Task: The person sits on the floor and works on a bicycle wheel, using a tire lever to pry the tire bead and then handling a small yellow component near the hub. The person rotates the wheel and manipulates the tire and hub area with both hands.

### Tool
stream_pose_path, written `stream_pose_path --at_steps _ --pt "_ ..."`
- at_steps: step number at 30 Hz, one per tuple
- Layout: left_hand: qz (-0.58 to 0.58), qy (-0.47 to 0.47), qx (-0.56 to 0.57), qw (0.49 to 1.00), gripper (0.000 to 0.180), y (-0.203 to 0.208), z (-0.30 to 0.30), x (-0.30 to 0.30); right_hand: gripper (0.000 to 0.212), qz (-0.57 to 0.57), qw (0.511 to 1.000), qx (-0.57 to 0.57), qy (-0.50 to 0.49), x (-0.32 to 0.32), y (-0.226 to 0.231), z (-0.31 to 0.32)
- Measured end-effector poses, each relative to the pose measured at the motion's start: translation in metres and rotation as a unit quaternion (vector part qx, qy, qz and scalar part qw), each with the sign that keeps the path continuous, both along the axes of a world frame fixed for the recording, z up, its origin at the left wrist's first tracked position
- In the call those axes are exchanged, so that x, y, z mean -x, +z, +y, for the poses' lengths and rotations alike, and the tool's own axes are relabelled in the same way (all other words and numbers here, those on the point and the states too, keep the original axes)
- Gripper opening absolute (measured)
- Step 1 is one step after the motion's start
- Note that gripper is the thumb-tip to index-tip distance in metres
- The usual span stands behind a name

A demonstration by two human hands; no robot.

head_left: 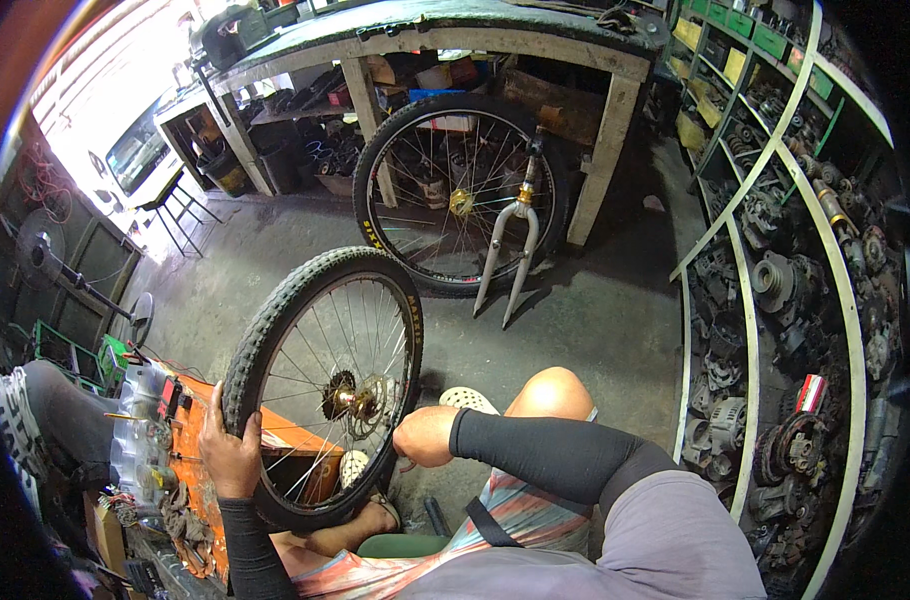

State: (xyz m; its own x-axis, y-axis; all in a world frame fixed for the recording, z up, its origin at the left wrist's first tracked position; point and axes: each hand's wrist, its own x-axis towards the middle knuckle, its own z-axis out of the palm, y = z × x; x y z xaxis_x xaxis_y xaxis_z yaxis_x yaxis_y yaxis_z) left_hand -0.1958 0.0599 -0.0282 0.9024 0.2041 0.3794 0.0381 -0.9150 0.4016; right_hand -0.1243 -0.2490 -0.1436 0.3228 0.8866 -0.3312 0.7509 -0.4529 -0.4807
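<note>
Black rubber tyre (243, 365) lies within my left hand (232, 450), thumb and fingers wrapped around it, seemingly to steady the wheel (345, 398) roughly upright before me. My right hand (425, 437) curls at its opposite edge; whether those fingers pinch anything, I cannot tell. Beyond, a fork (517, 209) stands at another wheel (462, 203), perhaps leaning for support.

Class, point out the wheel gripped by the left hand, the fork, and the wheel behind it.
Held wheel (349, 399), head view: its hub.
Fork (522, 210), head view: where its legs join.
Wheel behind (462, 203), head view: its gold hub.
</note>
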Motion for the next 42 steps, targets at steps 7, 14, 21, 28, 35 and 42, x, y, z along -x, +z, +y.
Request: stream_pose_path --at_steps 7,14,21,28,35,42 --pt "-0.005 -0.001 0.001 1.0 0.07 -0.002 0.001 -0.001 0.036 -0.002 1.0 -0.005 0.002 0.0 0.008 -0.003" --pt "-0.015 -0.001 0.007 1.0 0.071 -0.003 0.001 -0.002 0.018 -0.008 0.999 -0.032 0.006 0.001 0.009 -0.008" --pt "-0.024 0.0 -0.011 1.0 0.071 -0.005 0.003 -0.001 0.019 0.0 0.999 -0.034 0.003 0.0 0.011 -0.007" --pt "-0.016 0.0 -0.016 1.0 0.073 -0.005 0.004 0.0 0.019 -0.011 0.999 -0.03 0.003 0.001 0.014 -0.007" --pt "-0.019 -0.003 -0.03 0.999 0.074 -0.006 0.004 0.0 0.039 0.005 1.0 -0.003 -0.01 0.001 0.01 -0.003" --pt "-0.026 -0.007 -0.013 1.0 0.072 -0.005 0.003 0.001 0.041 -0.001 1.0 -0.007 0.0 0.001 0.015 -0.004"
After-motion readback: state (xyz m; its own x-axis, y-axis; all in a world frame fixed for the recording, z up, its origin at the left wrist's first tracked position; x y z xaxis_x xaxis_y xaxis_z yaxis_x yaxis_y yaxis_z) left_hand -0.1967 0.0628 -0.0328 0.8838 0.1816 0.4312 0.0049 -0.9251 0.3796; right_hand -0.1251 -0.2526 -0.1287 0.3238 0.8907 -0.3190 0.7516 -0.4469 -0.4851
